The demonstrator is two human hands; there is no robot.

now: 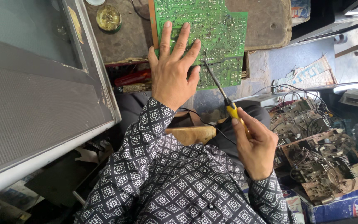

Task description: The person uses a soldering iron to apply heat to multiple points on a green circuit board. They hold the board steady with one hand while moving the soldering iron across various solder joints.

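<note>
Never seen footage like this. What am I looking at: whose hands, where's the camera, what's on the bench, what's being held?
There is one picture, taken by a camera worn on a person's head and looking down, so both hands are that person's own. The left hand lies flat, fingers spread, on a green circuit board resting on a worn wooden bench. The right hand grips a soldering iron by its yellow handle, tip on the board. A small round tin sits on the bench. Old brown circuit boards with tangled wires are piled at right.

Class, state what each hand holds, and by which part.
Right hand grips the soldering iron by its yellow handle. Left hand holds nothing, pressing flat on the green circuit board.
</note>
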